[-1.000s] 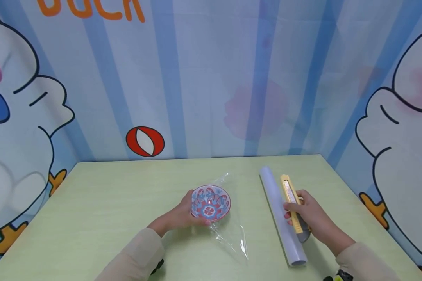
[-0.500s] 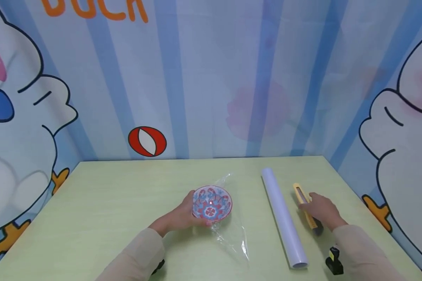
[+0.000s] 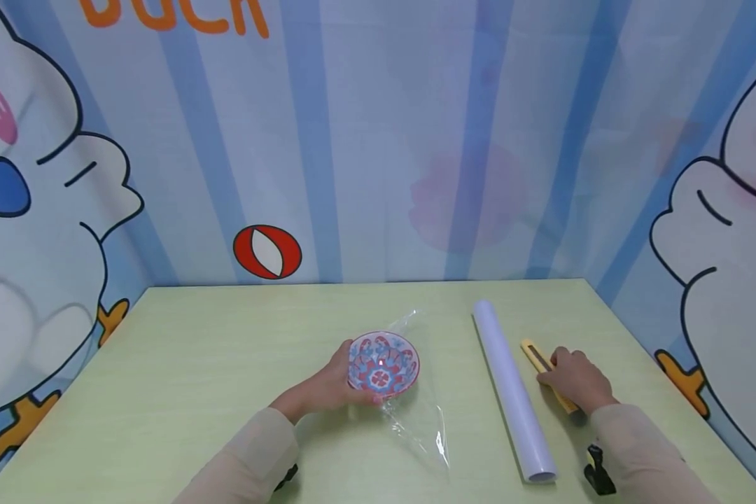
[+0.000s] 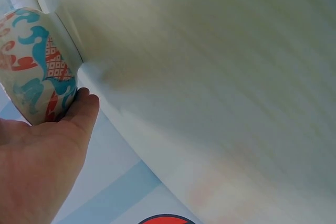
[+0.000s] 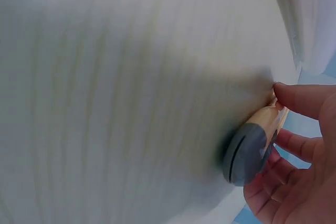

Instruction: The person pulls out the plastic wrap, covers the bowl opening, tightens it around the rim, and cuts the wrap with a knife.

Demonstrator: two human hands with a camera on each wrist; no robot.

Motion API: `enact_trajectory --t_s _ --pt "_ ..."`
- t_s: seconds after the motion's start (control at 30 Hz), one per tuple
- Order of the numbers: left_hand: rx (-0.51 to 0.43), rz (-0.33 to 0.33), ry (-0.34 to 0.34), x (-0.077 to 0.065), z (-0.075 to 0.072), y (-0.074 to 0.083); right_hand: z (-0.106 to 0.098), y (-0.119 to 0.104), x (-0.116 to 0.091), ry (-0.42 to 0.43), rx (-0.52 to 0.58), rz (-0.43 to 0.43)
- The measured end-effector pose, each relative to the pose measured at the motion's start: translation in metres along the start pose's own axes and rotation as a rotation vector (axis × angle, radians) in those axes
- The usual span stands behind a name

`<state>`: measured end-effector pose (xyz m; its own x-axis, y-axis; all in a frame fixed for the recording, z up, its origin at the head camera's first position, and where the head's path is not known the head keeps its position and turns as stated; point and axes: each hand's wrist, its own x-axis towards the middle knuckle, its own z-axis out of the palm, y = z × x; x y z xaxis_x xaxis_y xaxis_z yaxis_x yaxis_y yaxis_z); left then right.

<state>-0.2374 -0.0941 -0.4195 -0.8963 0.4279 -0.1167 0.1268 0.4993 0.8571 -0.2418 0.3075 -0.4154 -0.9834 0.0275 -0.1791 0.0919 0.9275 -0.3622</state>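
Observation:
In the head view my left hand (image 3: 324,387) grips the left rim of a small bowl (image 3: 383,364) patterned in red and blue, tilted so its inside shows. Clear plastic film (image 3: 425,427) stretches around the bowl and trails onto the table. The left wrist view shows the bowl's patterned outside (image 4: 39,64) against my fingers. My right hand (image 3: 577,376) pinches a yellow utility knife (image 3: 533,352) down at the tabletop, right of a pale lilac roll (image 3: 515,395). The knife's grey end (image 5: 245,153) faces the right wrist camera; no blade is visible.
The pale green table (image 3: 227,364) runs back to a blue striped cartoon backdrop (image 3: 378,140), with printed side walls at left and right. The roll lies lengthwise between the bowl and the knife.
My right hand has carried the utility knife from above the roll to the right and lowered it to the table. The left hand and the bowl stay in place.

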Motion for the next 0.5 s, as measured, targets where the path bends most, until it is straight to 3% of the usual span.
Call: enact_trajectory --t_s 0.23,0.4,0.5 --pt "-0.010 0.003 -0.005 0.001 -0.002 -0.001 -0.006 -0.010 0.002 0.074 0.011 -0.013" --pt "-0.011 0.006 -0.005 0.001 -0.002 -0.003 -0.019 -0.044 0.012 0.180 0.109 -0.176" --pt "-0.013 0.005 -0.008 0.001 -0.001 -0.004 -0.024 -0.071 0.020 0.179 0.130 -0.285"
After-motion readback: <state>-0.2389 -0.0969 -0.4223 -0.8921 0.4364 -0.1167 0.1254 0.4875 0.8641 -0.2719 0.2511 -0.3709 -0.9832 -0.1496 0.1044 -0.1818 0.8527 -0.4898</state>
